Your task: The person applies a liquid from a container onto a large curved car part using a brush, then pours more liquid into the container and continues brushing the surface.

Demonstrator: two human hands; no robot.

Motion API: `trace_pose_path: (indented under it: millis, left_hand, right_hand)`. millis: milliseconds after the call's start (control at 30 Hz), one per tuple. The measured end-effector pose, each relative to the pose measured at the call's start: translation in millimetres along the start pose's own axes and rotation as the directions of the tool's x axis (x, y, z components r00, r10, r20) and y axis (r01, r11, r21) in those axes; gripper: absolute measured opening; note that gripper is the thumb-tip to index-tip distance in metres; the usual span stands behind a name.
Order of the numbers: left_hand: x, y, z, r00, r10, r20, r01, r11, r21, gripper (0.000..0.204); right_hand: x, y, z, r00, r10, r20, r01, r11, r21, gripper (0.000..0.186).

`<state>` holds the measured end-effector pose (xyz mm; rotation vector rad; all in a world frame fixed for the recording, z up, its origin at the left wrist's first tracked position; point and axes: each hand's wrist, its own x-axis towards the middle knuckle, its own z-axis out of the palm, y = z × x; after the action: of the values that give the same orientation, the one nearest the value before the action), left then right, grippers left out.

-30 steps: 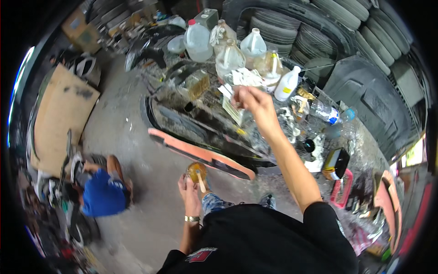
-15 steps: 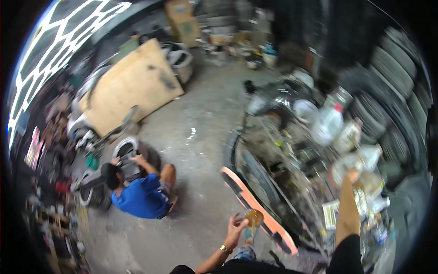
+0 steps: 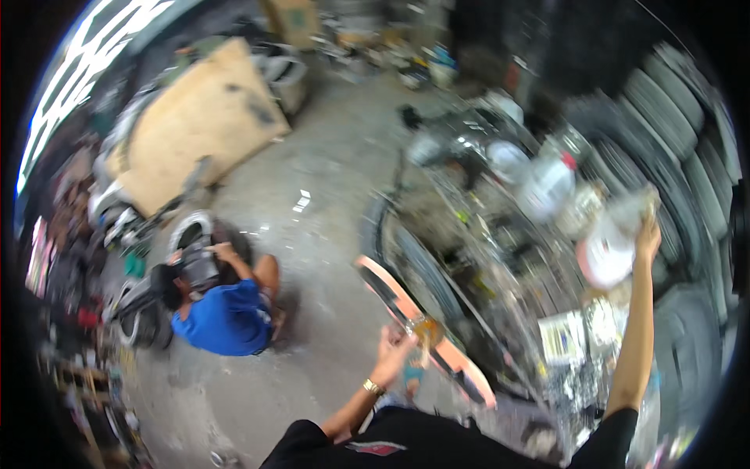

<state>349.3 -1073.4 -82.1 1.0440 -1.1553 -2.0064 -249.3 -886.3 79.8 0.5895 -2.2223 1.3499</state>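
Observation:
My left hand [image 3: 393, 353], with a gold watch at its wrist, is closed around a small round clear container [image 3: 426, 331] of amber-brown contents. That container is held above an orange-pink and black board-like piece [image 3: 466, 374]. Reaching far to the right, my right hand [image 3: 648, 238] grips the upper end of a translucent white jug-like container [image 3: 611, 254] with a pinkish side. Motion blur hides its exact kind and the fingertips. Beside it are a cloudy container [image 3: 581, 209] and a large translucent jug with a red cap [image 3: 547, 189].
A cluttered rack [image 3: 500, 273] fills the right side, with stacked tires [image 3: 664, 109] behind it. At left, a person in a blue shirt [image 3: 226, 322] crouches at a wheel [image 3: 191, 233]. A wooden board [image 3: 203, 125] leans behind them on the concrete floor [image 3: 328, 172].
My right hand has moved up and farther right, now gripping the translucent container's upper end. My left hand still holds the amber container, slightly higher in view. The whole view has shifted.

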Motion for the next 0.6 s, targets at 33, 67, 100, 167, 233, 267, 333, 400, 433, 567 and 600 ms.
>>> trace_pose_path:
  millis: [33, 67, 100, 167, 233, 267, 333, 400, 433, 567, 600]
  left_hand:
    - [4.4, 4.8, 9.7, 0.998, -0.018, 0.06, 0.018, 1.0, 0.001, 0.065]
    - [1.7, 12.7, 14.8, 0.999, -0.006, 0.048, 0.007, 1.0, -0.016, 0.064]
    - [4.0, 21.6, 27.4, 0.995, 0.005, 0.097, -0.001, 0.999, -0.034, 0.065]
    - [5.8, 27.3, 42.9, 0.984, 0.008, 0.178, -0.007, 1.0, -0.01, 0.066]
    - [11.1, 21.3, 44.2, 0.977, -0.02, 0.211, 0.014, 0.999, 0.031, 0.068]
    - [15.7, 16.0, 49.2, 0.973, -0.014, 0.229, 0.007, 0.999, 0.033, 0.066]
    - [16.3, 8.7, 58.4, 0.962, -0.025, 0.273, 0.014, 0.999, 0.04, 0.065]
    - [16.4, 4.1, 70.1, 0.953, -0.068, 0.294, 0.054, 0.997, 0.056, 0.066]
    - [15.8, 2.8, 75.8, 0.944, -0.084, 0.319, 0.069, 0.996, 0.06, 0.066]
    - [15.5, -13.9, 90.6, 0.932, -0.175, 0.318, 0.149, 0.983, 0.103, 0.068]
    - [16.9, -20.5, 90.3, 0.934, -0.172, 0.314, 0.154, 0.985, 0.08, 0.068]
  right_hand:
    - [26.8, -1.3, -32.2, 0.999, -0.037, 0.023, 0.041, 0.985, -0.17, 0.043]
    - [4.3, -70.3, -23.3, 0.994, 0.062, 0.092, -0.076, 0.983, 0.164, 0.031]
    - [0.0, -113.8, -46.8, 0.986, -0.071, 0.148, 0.061, 0.996, 0.072, 0.033]
    - [-5.5, -163.6, -87.9, 0.981, -0.138, 0.14, 0.132, 0.99, 0.051, 0.035]
    - [-21.1, -218.7, -94.9, 0.974, -0.013, 0.226, -0.013, 0.994, 0.111, 0.035]
    - [-29.9, -236.8, -104.1, 0.952, 0.014, 0.305, -0.053, 0.991, 0.119, 0.035]
    - [-58.4, -265.8, -117.9, 0.959, 0.052, 0.277, -0.053, 0.999, -0.004, 0.038]
    - [-77.9, -275.2, -134.2, 0.836, 0.11, 0.538, 0.004, 0.978, -0.208, 0.03]
    - [-94.9, -282.3, -136.4, 0.784, 0.063, 0.618, 0.098, 0.97, -0.224, 0.024]
    - [-170.1, -274.5, -131.1, 0.526, 0.026, 0.85, 0.261, 0.946, -0.19, 0.026]
    - [-185.0, -274.0, -125.6, 0.381, 0.002, 0.925, 0.454, 0.871, -0.188, 0.026]
